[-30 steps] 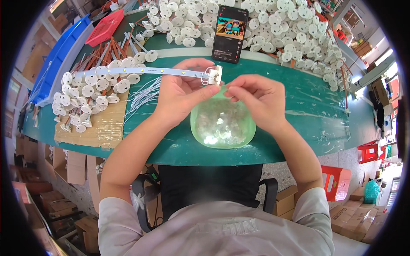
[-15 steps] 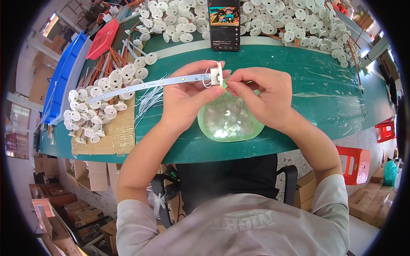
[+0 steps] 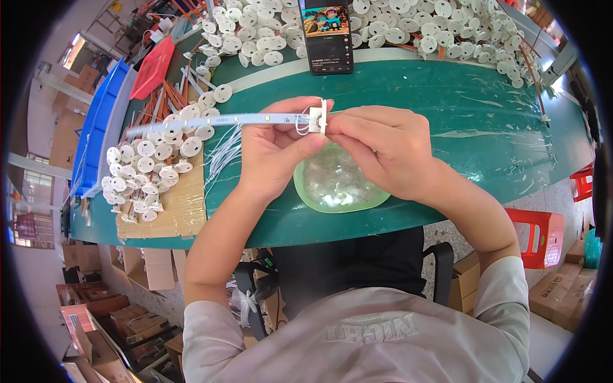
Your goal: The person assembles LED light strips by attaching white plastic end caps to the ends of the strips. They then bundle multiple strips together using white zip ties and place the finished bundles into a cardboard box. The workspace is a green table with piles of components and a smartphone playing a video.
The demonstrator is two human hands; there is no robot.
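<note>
Head view, watched from my remote station, working left to right: a blue tray point(image 3: 99, 127) stands along the table's far left edge, a red basket point(image 3: 153, 69) beyond it, both probably set there to leave the middle free. Next, a small pile of white discs point(image 3: 145, 149) sits on a cardboard sheet point(image 3: 185, 217), which I take to be there to keep the parts together. A bundle of white wires point(image 3: 223, 153) lies just beside it, near the left hand. The LED strip point(image 3: 252, 119) runs leftward over the pile, its far end unsupported and blurred. Left hand point(image 3: 268, 150): fingers curled closed around the strip's right end, thumb against the white end piece point(image 3: 317, 120); I read this as a steadying grip, turning the disc face rightward. The piece is thus held up over the table, centre of view, loops of wire at its inner side. Behind, a phone point(image 3: 329, 38) faces the person, apparently placed for viewing, with a large heap of discs point(image 3: 377, 29) around it. Below the hands, a green bowl point(image 3: 341, 207) with small shiny contents, perhaps kept close for short reaches. Right hand point(image 3: 389, 147): thumb and forefinger drawn together at the disc's face; whether they pinch anything, I cannot tell.
</note>
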